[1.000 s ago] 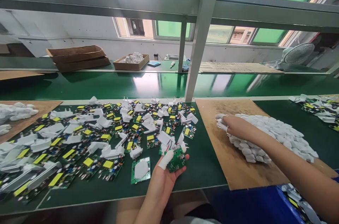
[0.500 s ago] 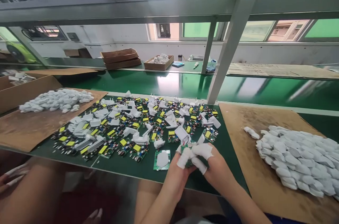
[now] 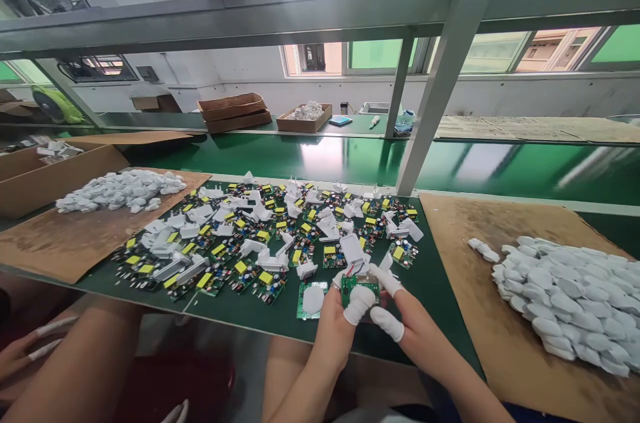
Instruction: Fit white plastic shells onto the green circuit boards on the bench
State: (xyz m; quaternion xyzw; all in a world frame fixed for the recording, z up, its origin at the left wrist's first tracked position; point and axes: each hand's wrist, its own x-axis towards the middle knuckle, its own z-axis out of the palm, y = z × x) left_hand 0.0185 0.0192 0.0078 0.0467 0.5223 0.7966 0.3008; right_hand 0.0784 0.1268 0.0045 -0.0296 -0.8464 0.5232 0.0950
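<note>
My left hand (image 3: pixel 345 319) is closed on a small green circuit board (image 3: pixel 369 284), its white-covered thumb pressed on the board's face. My right hand (image 3: pixel 400 306) has white-covered fingers curled at the board's upper right edge, with the thumb lower and off its face. Thin wires run from this board toward a white plastic casing (image 3: pixel 353 251) just behind it. Left of my hands lies another green board with a round white disc (image 3: pixel 313 300) on it. Many boards with yellow-topped parts (image 3: pixel 260 235) and white plug casings (image 3: pixel 273 261) cover the green bench beyond.
Piles of white rounded pieces (image 3: pixel 570 303) lie on brown cardboard (image 3: pixel 450 243) to the right and another pile (image 3: pixel 120 189) to the left. An open carton (image 3: pixel 55 179) stands at far left. A metal post (image 3: pixel 440 76) rises behind the bench. Another person's hand (image 3: pixel 43 346) shows at lower left.
The circuit board has tilted so more of its green face shows. My right thumb has moved away from it, down and to the right. The whole view has shifted slightly.
</note>
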